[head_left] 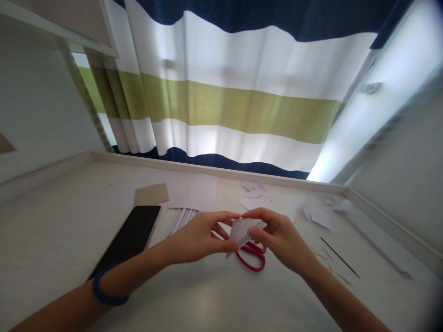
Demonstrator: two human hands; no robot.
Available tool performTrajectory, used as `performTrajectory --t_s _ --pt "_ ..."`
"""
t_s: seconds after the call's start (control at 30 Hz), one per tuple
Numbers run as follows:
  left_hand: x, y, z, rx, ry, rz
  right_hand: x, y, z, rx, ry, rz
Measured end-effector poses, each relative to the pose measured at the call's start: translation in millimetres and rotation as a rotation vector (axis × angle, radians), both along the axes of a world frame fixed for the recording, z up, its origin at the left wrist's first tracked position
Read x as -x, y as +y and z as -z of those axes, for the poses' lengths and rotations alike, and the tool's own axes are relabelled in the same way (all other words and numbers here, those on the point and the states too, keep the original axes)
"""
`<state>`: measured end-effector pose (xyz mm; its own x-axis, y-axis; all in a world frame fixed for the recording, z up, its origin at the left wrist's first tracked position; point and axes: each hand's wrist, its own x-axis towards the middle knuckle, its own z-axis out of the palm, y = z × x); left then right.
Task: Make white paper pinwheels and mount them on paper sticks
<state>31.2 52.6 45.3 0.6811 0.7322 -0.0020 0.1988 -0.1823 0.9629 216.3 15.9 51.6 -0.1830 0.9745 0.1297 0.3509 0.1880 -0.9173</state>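
Both hands meet over the middle of a white desk (51, 240) and pinch a small folded piece of white paper (241, 233) between them. My left hand (200, 237) grips its left side with thumb and fingers closed; a blue band is on that wrist. My right hand (280, 237) holds the right side, fingers curled on the paper. Red-handled scissors (254, 258) lie on the desk just under the paper, partly hidden by the hands.
A black phone (129, 240) lies left of the hands, with a brown card (151, 194) and white sheets (194, 191) behind it. Paper scraps (318, 214) are scattered at the right. A striped curtain (224, 101) hangs behind the desk's raised edge.
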Motion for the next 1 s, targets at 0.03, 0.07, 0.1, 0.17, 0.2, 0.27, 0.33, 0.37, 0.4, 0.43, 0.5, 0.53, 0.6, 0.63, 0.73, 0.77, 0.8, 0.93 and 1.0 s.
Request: performTrajectory --t_s 0.03,0.07,0.1,0.17,0.2,0.27,0.33,0.37,0.4,0.43,0.5,0.53,0.6,0.63,0.73,0.77,0.8,0.93,1.0 --pt "0 2 -0.6 0.058 -0.034 0.021 -2 0 -0.8 -0.007 -0.005 -0.013" --pt "1 3 -1.3 0.12 -0.077 0.042 -3 1 -1.3 -0.013 -0.009 -0.023" --pt "1 5 -2.0 0.187 -0.123 0.063 -5 1 -1.6 -0.016 -0.012 -0.03" --pt "3 8 -4.2 0.304 -0.197 0.095 -10 4 -1.9 -0.022 -0.019 -0.032" --pt "4 10 -5.7 0.342 -0.216 0.097 -12 5 -2.1 -0.026 -0.023 -0.029" --pt "6 12 -8.9 0.378 -0.243 0.08 -16 7 -3.2 -0.049 -0.047 -0.024" --pt "7 14 -11.5 0.381 -0.309 0.053 -18 8 -5.3 -0.095 -0.087 -0.017" --pt "7 14 -12.3 0.383 -0.353 0.044 -18 7 -6.7 -0.135 -0.117 -0.016" --pt "7 15 -12.6 0.39 -0.395 0.039 -18 6 -8.1 -0.192 -0.162 -0.016" --pt "7 15 -12.5 0.402 -0.422 0.036 -17 5 -9.3 -0.259 -0.214 -0.021" --pt "7 15 -11.5 0.433 -0.428 0.027 -15 1 -11.3 -0.375 -0.312 -0.049" --pt "7 15 -10.7 0.445 -0.419 0.024 -14 0 -11.8 -0.409 -0.342 -0.067" --pt "7 16 -9.2 0.452 -0.41 0.023 -13 -2 -12.4 -0.409 -0.339 -0.093" --pt "7 16 -8.6 0.449 -0.414 0.026 -13 -3 -12.4 -0.396 -0.319 -0.096" --pt "6 18 -7.4 0.439 -0.45 0.049 -14 -3 -12.0 -0.368 -0.246 -0.046" --pt "6 18 -7.4 0.443 -0.457 0.055 -14 -3 -11.6 -0.363 -0.223 -0.011" --pt "6 18 -7.4 0.448 -0.46 0.062 -14 -3 -11.1 -0.36 -0.201 0.03" --pt "4 14 -7.6 0.419 -0.432 0.027 -11 -5 -8.0 -0.363 -0.119 0.204" --pt "3 10 -7.2 0.379 -0.377 -0.043 -6 -8 -6.2 -0.333 -0.054 0.246"
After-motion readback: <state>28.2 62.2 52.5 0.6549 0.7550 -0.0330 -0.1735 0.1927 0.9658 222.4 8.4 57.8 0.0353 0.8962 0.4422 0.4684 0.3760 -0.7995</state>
